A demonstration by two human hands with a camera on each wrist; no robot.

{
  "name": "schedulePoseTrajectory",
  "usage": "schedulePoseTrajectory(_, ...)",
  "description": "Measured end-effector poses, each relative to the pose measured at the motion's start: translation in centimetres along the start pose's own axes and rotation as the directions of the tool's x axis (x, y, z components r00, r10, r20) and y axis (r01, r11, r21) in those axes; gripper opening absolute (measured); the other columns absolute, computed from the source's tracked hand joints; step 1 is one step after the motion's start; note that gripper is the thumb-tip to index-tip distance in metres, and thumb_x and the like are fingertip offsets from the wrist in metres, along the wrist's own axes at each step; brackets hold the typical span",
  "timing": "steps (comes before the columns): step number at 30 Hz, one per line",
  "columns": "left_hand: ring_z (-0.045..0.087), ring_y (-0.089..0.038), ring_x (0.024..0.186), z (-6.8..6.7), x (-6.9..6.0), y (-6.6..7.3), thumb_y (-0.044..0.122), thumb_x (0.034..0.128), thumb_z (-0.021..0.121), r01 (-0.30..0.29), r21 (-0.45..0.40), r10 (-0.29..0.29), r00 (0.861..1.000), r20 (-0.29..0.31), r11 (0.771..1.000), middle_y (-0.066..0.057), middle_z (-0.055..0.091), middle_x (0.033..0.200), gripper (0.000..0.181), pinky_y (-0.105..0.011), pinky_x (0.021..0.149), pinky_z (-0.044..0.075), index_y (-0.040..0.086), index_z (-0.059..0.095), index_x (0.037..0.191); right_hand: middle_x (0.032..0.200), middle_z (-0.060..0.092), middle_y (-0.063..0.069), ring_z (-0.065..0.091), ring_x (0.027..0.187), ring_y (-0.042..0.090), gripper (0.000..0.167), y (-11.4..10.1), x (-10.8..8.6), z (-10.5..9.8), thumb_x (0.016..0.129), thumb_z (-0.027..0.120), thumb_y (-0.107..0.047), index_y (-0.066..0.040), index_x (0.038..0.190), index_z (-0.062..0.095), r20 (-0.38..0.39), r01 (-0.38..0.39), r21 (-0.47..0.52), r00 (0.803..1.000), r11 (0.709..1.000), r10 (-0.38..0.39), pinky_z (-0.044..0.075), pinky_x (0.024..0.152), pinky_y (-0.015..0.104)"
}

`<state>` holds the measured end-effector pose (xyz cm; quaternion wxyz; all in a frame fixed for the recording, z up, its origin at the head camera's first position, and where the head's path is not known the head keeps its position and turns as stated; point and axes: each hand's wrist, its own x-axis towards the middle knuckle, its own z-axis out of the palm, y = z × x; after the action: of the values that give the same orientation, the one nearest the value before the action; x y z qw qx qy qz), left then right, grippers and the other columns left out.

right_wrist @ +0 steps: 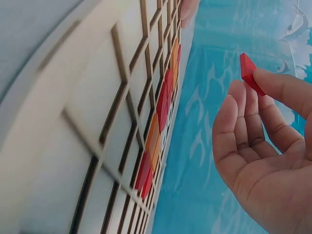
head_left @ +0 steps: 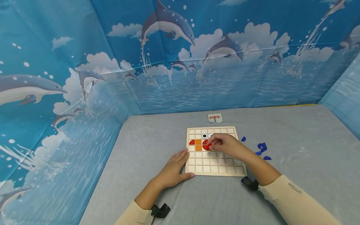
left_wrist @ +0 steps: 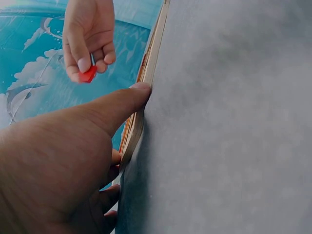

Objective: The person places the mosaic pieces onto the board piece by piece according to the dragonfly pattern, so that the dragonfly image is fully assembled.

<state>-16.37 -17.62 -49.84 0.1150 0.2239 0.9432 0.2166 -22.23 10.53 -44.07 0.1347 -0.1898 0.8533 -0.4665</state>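
A wooden grid board (head_left: 216, 170) lies on the grey table. My left hand (head_left: 175, 168) rests at its left edge, fingers straight; in the left wrist view the thumb (left_wrist: 122, 105) touches the board's side. Over the board, my right hand (head_left: 225, 145) pinches a small red piece (right_wrist: 249, 73) between thumb and finger, held apart from the grid in the right wrist view. Below that hand sits a rounded red group of pieces (head_left: 205, 145), partly hidden. Left of it are orange squares (head_left: 198, 145) and a red quarter-round piece (head_left: 192, 142). Eye pieces (head_left: 204, 136) sit above.
Several blue pieces (head_left: 258, 153) lie loose on the table right of the board, one blue piece (head_left: 243, 138) nearer it. A small pattern card (head_left: 215, 117) lies behind the board. A dolphin-print curtain (head_left: 180, 78) stands around the table (head_left: 146, 140).
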Motion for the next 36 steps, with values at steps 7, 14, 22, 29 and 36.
schedulePoseTrajectory(7,0.013,-0.019,0.159,0.0,0.0,-0.2,0.057,0.0927,0.066,-0.01,0.005,0.01,1.0,0.0,1.0,0.002,0.016,0.171,0.091,-0.046,0.13,0.015,0.013,0.026,0.162,0.096,0.069,0.007,0.062,0.085,0.017,0.012,-0.7,1.5,1.3,0.094,0.065,-0.007,-0.009,0.103,0.072,0.012,-0.004,0.016,1.0,1.0,0.004,0.055,0.076,0.027)
schedulePoseTrajectory(14,0.013,-0.019,0.159,0.1,0.0,-0.3,0.058,0.0928,0.065,-0.017,0.008,0.017,1.0,-0.002,1.0,0.002,0.016,0.171,0.091,-0.046,0.13,0.015,0.012,0.025,0.162,0.094,0.069,0.005,0.06,0.081,0.016,0.012,-1.6,2.7,2.3,0.093,0.066,-0.007,-0.01,0.101,0.074,0.018,-0.01,-0.023,1.0,1.0,0.01,0.053,0.073,0.029)
schedulePoseTrajectory(22,0.012,-0.018,0.159,0.1,0.0,-0.3,0.058,0.0931,0.065,-0.019,0.005,0.019,1.0,0.002,1.0,0.003,0.013,0.171,0.093,-0.046,0.13,0.015,0.012,0.022,0.162,0.09,0.071,0.002,0.06,0.074,0.015,0.012,-2.2,4.1,3.5,0.092,0.065,-0.007,-0.013,0.099,0.073,0.031,-0.046,-0.069,0.998,0.997,0.048,0.051,0.066,0.028)
schedulePoseTrajectory(29,0.012,-0.02,0.159,0.1,0.0,-0.3,0.056,0.0934,0.065,-0.028,0.014,0.028,1.0,-0.002,1.0,0.001,0.013,0.172,0.093,-0.047,0.13,0.015,0.01,0.023,0.162,0.085,0.069,0.002,0.057,0.069,0.015,0.016,-2.2,5.2,4.2,0.09,0.063,-0.004,-0.011,0.098,0.074,0.028,-0.062,-0.113,0.997,0.992,0.066,0.048,0.062,0.027)
schedulePoseTrajectory(36,0.013,-0.02,0.159,0.1,0.0,-0.4,0.056,0.0934,0.066,-0.032,0.012,0.032,0.999,-0.009,0.999,-0.001,0.015,0.171,0.093,-0.046,0.13,0.016,0.009,0.023,0.162,0.08,0.068,0.002,0.053,0.065,0.014,0.015,-1.9,6.1,5.0,0.089,0.063,-0.001,-0.01,0.095,0.075,0.024,-0.064,-0.137,0.997,0.988,0.068,0.045,0.059,0.025)
